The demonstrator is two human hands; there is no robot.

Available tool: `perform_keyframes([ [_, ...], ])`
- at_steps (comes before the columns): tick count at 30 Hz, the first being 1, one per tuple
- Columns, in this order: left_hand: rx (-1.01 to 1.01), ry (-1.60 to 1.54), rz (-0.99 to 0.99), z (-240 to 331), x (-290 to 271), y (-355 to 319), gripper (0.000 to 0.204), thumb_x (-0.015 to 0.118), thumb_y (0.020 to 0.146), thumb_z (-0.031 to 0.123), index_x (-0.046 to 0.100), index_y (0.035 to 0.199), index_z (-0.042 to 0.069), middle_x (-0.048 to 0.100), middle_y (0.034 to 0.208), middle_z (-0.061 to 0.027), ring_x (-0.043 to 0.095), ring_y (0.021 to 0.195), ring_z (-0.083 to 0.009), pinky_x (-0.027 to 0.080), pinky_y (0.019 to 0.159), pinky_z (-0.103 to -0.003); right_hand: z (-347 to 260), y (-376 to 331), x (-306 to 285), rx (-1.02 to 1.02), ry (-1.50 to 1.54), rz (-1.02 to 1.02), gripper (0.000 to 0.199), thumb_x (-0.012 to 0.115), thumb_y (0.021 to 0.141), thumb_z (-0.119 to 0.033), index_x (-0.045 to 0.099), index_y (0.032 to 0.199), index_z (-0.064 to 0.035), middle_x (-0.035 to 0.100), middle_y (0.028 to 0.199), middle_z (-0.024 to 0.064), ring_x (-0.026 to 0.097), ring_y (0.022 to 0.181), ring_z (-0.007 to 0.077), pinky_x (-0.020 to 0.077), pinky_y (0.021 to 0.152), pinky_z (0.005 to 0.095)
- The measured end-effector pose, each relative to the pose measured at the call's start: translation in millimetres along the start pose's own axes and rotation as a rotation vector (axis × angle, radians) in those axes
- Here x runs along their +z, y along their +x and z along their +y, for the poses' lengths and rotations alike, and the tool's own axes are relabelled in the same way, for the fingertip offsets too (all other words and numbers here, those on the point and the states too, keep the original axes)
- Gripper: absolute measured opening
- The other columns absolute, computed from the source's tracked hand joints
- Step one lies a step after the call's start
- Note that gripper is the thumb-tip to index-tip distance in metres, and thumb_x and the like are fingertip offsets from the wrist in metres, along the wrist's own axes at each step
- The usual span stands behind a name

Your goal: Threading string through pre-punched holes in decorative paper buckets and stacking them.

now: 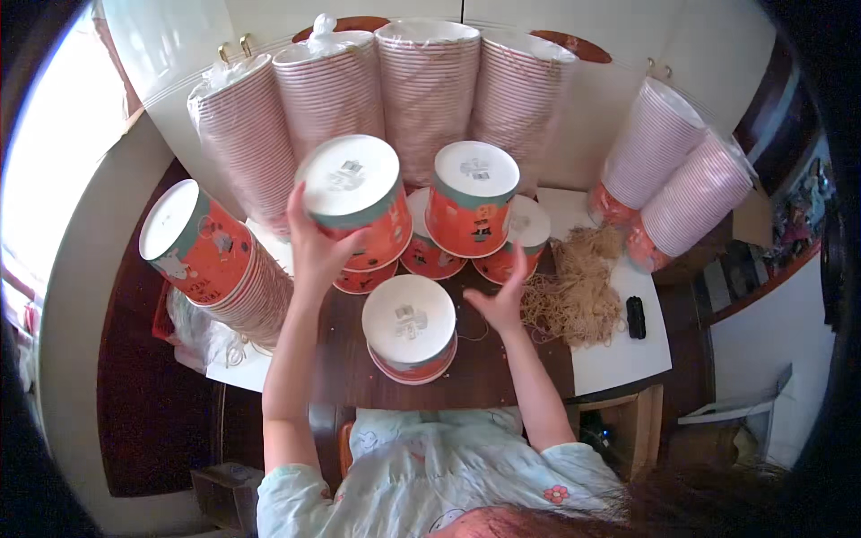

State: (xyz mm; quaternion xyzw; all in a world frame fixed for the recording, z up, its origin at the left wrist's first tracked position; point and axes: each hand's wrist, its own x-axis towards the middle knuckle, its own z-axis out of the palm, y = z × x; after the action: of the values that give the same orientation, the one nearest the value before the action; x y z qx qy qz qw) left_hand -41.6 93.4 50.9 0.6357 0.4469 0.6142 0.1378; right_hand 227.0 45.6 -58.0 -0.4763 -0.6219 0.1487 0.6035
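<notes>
My left hand (316, 240) curves around the near left side of an orange and green paper bucket (377, 231), thumb in front. That bucket stands upside down, white base up, above other upturned buckets. Beside it, a second upturned bucket (471, 208) sits on the same lower row. My right hand (500, 298) is empty, thumb and fingers apart, just in front of a lower-row bucket (527, 224). Between my forearms, close to me, another upturned paper bucket (410, 319) stands on the dark brown table (345, 354), with a second rim showing beneath it.
Tall plastic-wrapped bucket stacks (426, 90) line the back, with more stacks (695, 193) at the right. A leaning nested stack (215, 242) is at the left. Tan stringy material (583, 287) lies right of my right hand, beside a small black object (636, 317).
</notes>
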Motion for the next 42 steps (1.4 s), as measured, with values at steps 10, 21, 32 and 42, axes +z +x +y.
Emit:
perform_keyframes([
  [10, 0.032, 0.270, -0.020, -17, 49, 0, 0.100, 0.081, 0.052, 0.027, 0.022, 0.127, -0.002, 0.032, 0.126, -0.0262, 0.031, 0.121, -0.0371, 0.029, 0.099, -0.042, 9, 59, 7, 0.029, -0.337, 0.098, 0.100, 0.077, 0.057, -0.026, 0.016, 0.130, 0.0026, 0.027, 0.130, 0.0239, 0.028, 0.121, 0.0379, 0.0247, 0.099, 0.0447],
  [21, -0.057, 0.172, -0.098, -33, 24, -30, 0.096, 0.075, 0.063, 0.022, 0.014, 0.132, -0.004, 0.024, 0.134, -0.0239, 0.024, 0.126, -0.0333, 0.023, 0.102, -0.037, 13, 38, -16, 0.031, -0.225, -0.021, 0.092, 0.074, 0.063, -0.026, 0.018, 0.131, 0.0009, 0.026, 0.134, 0.0234, 0.028, 0.123, 0.0362, 0.0246, 0.100, 0.0436],
  [32, -0.247, -0.178, -0.737, -26, -23, -162, 0.141, 0.087, 0.038, 0.034, -0.011, 0.133, 0.001, 0.012, 0.140, -0.0188, 0.021, 0.128, -0.0263, 0.018, 0.105, -0.040, -21, -94, 17, 0.445, 0.112, -0.662, 0.136, 0.086, 0.035, -0.041, 0.002, 0.135, -0.0062, 0.013, 0.139, 0.0157, 0.018, 0.128, 0.0290, 0.0189, 0.105, 0.0412],
  [42, -0.421, -0.458, -0.254, -36, -43, -167, 0.110, 0.081, 0.048, 0.046, 0.026, 0.128, -0.005, 0.041, 0.125, -0.0140, 0.042, 0.114, -0.0232, 0.034, 0.095, -0.037, -4, -93, 8, 0.235, 0.399, -0.488, 0.132, 0.082, 0.040, -0.050, 0.001, 0.135, -0.0068, 0.012, 0.140, 0.0152, 0.014, 0.130, 0.0260, 0.0166, 0.105, 0.0414],
])
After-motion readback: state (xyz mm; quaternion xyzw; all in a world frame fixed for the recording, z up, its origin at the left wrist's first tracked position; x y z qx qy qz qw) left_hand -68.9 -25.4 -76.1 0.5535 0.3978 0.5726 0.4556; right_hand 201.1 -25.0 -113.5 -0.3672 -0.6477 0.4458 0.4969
